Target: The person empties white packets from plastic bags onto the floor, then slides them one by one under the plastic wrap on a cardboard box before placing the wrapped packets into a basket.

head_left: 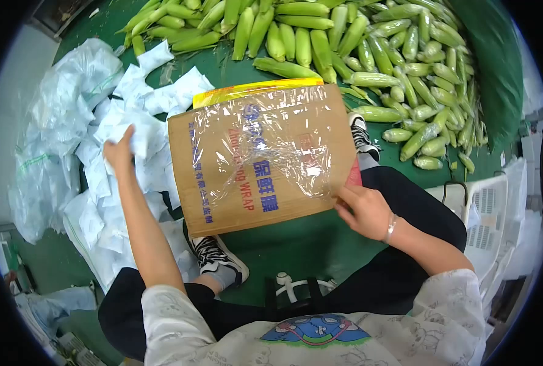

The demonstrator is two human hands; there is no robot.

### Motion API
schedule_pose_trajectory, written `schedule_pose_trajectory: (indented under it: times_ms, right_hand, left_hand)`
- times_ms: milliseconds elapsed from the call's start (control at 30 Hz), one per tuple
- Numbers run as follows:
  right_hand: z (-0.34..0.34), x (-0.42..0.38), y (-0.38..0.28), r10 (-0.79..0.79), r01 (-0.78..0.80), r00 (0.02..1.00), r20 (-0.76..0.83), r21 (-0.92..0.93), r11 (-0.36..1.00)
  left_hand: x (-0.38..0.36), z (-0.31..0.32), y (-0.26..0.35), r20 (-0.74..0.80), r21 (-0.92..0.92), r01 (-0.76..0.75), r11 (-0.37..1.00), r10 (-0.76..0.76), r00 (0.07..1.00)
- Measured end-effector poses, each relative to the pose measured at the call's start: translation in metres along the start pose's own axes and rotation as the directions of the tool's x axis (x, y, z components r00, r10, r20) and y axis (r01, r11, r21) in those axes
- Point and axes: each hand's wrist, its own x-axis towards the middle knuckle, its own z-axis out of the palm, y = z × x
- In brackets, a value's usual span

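A cardboard box (222, 183) with blue and red print and clear film over its top lies between my knees, a yellow-edged piece (207, 99) showing behind it. My right hand (364, 210) is at the box's lower right corner, fingers bent together at the film or edge; what they pinch is too small to make out. To the left of the box, my left hand (120, 152) has its thumb and fingers round the edge of a white packet (140, 131) on a heap of similar white packets (104, 229).
Green corn ears (302, 24) are heaped at the back, and film-wrapped ears (427, 91) lie at the back right. Clear plastic bags (46, 177) stand at the far left. A white basket (488, 204) is on the right. My shoes (219, 256) flank the box.
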Motion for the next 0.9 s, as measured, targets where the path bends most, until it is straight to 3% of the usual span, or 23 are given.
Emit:
schedule_pose_trajectory:
  times_ms: [33,67,100,167,233,300,333,400,433,500,567,600,667,700,733,767,833,867,900]
  right_hand:
    - [0.009,0.003,0.000,0.007,-0.007,1.000,-0.016,0.006,1.000]
    - [0.015,0.006,-0.001,-0.080,0.073,0.992,-0.102,-0.066,0.995]
    - [0.021,0.009,0.000,-0.176,0.150,0.968,-0.178,-0.150,0.977]
    - [0.038,0.017,0.012,-0.234,0.193,0.951,-0.204,-0.202,0.960]
    - [0.056,0.024,0.031,-0.299,0.239,0.927,-0.225,-0.260,0.936]
    - [0.066,0.024,0.052,-0.394,0.352,0.867,-0.303,-0.186,0.917]
    - [0.068,0.024,0.054,-0.395,0.349,0.865,-0.311,-0.194,0.917]
    - [0.071,0.024,0.052,-0.401,0.348,0.851,-0.340,-0.207,0.914]
    - [0.060,0.019,0.041,-0.391,0.350,0.820,-0.418,-0.174,0.921]
    - [0.039,0.008,0.024,-0.248,0.259,0.785,-0.567,-0.064,0.964]
    - [0.014,0.008,0.006,-0.171,0.231,0.749,-0.640,0.011,0.973]
    - [0.007,0.013,-0.002,-0.092,0.217,0.710,-0.699,0.092,0.972]
    - [-0.001,0.054,-0.015,0.160,0.136,0.705,-0.691,0.353,0.926]
    - [0.000,0.082,-0.019,0.181,0.159,0.703,-0.688,0.401,0.902]
    - [0.006,0.106,-0.019,0.196,0.188,0.700,-0.686,0.443,0.877]
    - [0.017,0.124,-0.011,0.187,0.199,0.706,-0.683,0.445,0.873]
    - [0.042,0.151,-0.002,-0.176,0.332,0.763,-0.622,0.143,0.932]
    - [0.047,0.152,0.005,-0.310,0.414,0.809,-0.499,0.110,0.904]
    - [0.043,0.152,0.011,-0.321,0.425,0.809,-0.493,0.113,0.898]
  left_hand:
    - [-0.006,-0.022,0.002,0.099,-0.377,0.066,0.924,-0.031,0.995]
    - [-0.026,-0.046,0.018,0.126,-0.515,0.075,0.854,-0.011,0.992]
    - [-0.048,-0.062,0.035,0.160,-0.618,0.039,0.785,0.077,0.984]
    - [-0.064,-0.068,0.050,0.367,-0.745,0.152,0.649,0.210,0.906]
    - [-0.093,-0.046,0.080,0.478,-0.822,0.256,0.509,0.369,0.797]
    - [-0.110,0.002,0.089,0.582,-0.805,0.372,0.462,0.495,0.645]
    - [-0.138,0.020,0.110,0.631,-0.743,0.339,0.577,0.437,0.641]
    - [-0.175,0.075,0.113,0.681,-0.672,0.338,0.659,0.372,0.630]
    - [-0.185,0.083,0.113,0.777,-0.579,0.331,0.745,0.380,0.502]
    - [-0.197,0.092,0.098,0.793,-0.590,0.389,0.708,0.415,0.447]
    - [-0.202,0.086,0.082,0.865,-0.502,0.647,0.574,0.329,0.378]
    - [-0.208,0.082,0.077,0.872,-0.490,0.655,0.576,0.314,0.376]
    - [-0.214,0.071,0.072,0.906,-0.422,0.603,0.677,0.312,0.285]
    - [-0.213,0.068,0.070,0.909,-0.416,0.604,0.680,0.297,0.291]
    - [-0.210,0.066,0.070,0.951,-0.309,0.626,0.716,0.228,0.208]
    - [-0.206,0.065,0.072,0.979,-0.204,0.638,0.743,0.161,0.126]
    - [-0.194,0.059,0.083,0.978,-0.208,0.614,0.762,0.185,0.101]
    - [-0.184,0.060,0.090,0.993,-0.114,0.416,0.902,0.097,0.063]
    - [-0.180,0.057,0.093,0.999,-0.006,0.199,0.980,-0.003,0.048]
